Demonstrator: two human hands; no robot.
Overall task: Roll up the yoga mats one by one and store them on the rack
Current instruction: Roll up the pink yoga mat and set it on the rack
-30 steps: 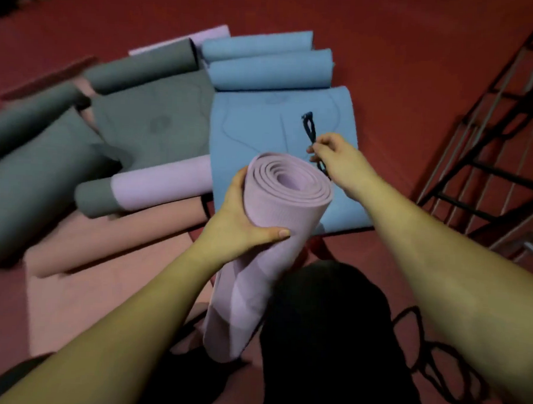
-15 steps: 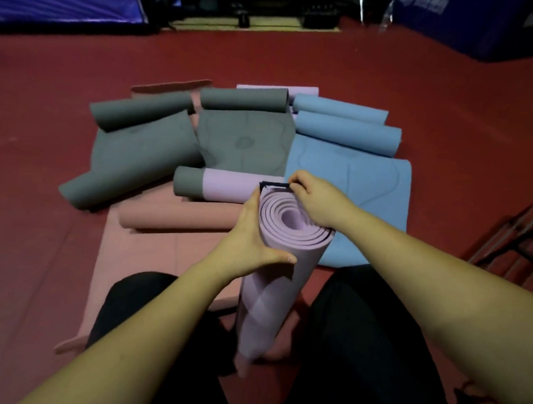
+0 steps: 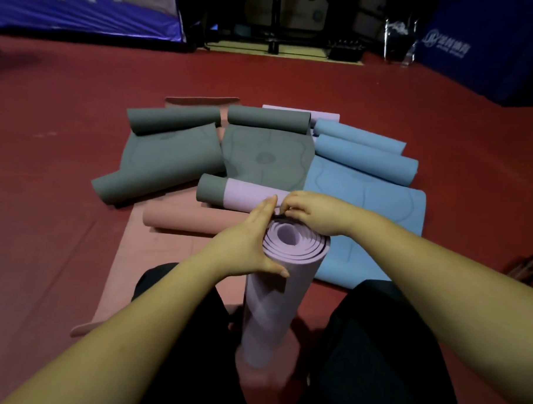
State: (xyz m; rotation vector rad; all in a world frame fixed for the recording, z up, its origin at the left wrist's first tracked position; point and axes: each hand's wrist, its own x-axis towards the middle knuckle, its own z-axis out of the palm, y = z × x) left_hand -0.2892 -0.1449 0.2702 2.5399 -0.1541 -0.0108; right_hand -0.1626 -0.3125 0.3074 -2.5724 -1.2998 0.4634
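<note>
Two hands [image 3: 245, 246] on lilac mat [image 3: 273, 296]

Single head-worn wide-angle view, looking forward and down, close over hands [image 3: 284, 230], floor [image 3: 78, 151] beyond.

grey mats [image 3: 169, 155]: 3 | blue mats [image 3: 366, 203]: 3 | lilac mats [image 3: 273, 296]: 3 | pink mats [image 3: 179, 219]: 2 | hands [image 3: 245, 243]: 2
</note>
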